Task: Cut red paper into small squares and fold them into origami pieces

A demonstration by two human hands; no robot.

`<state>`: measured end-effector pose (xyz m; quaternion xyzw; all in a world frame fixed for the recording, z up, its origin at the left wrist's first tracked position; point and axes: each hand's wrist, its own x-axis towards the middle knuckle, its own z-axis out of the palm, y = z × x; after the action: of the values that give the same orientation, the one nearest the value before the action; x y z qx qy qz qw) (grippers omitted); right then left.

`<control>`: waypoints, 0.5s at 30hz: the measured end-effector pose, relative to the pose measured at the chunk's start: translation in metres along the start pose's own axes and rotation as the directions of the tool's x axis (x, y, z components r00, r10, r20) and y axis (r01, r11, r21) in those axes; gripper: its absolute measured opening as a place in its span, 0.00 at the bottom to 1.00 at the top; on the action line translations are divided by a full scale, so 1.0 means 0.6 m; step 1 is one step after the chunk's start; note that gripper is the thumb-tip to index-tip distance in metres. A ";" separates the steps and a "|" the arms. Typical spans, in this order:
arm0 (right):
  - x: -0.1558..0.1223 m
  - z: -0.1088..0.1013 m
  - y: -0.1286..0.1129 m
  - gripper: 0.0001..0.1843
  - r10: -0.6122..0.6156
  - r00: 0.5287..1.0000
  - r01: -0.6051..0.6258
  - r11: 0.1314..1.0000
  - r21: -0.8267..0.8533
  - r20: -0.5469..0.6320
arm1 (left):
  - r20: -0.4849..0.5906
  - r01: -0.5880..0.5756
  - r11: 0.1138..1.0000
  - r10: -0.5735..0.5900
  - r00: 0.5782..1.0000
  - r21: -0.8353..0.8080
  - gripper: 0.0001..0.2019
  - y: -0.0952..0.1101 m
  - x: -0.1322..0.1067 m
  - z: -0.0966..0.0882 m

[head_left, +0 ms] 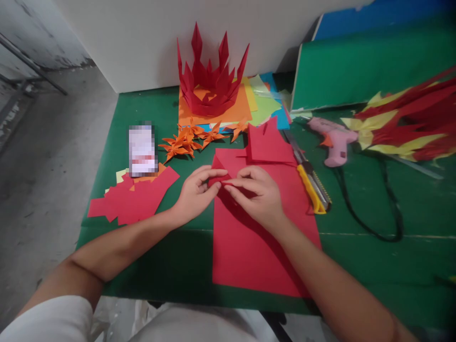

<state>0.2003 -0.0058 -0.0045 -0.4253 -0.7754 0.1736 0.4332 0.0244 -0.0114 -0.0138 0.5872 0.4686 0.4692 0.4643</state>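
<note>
My left hand (198,191) and my right hand (255,194) meet over a small red paper piece (228,167), both pinching its folded edge between fingertips. The piece rests on a large red sheet (249,247) spread on the green table (392,266). Just behind my hands lies another folded red paper (269,145). Most of the small piece is hidden by my fingers.
A red paper crown (210,80) stands on orange and coloured sheets at the back. Orange origami flowers (188,140), a phone (142,149) and cut red squares (133,199) lie left. A yellow utility knife (313,187), pink glue gun (335,140) with black cord, and red-yellow paper spikes (409,123) lie right.
</note>
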 end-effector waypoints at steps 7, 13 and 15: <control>-0.001 0.001 0.003 0.04 0.042 0.999 -0.043 0.998 0.048 0.009 | -0.010 0.024 1.000 -0.024 1.000 0.002 0.11 0.003 0.000 -0.001; 0.000 -0.002 0.000 0.04 0.100 0.994 -0.103 0.990 0.100 0.036 | 0.002 -0.007 1.000 0.007 1.000 -0.016 0.10 -0.001 0.000 -0.002; 0.000 -0.002 0.000 0.05 0.138 0.989 -0.143 0.984 0.110 0.056 | 0.012 -0.021 1.000 0.021 1.000 -0.004 0.11 -0.004 0.000 -0.002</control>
<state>0.2016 -0.0062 -0.0037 -0.4493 -0.7426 0.2579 0.4244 0.0232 -0.0111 -0.0158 0.5938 0.4587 0.4714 0.4635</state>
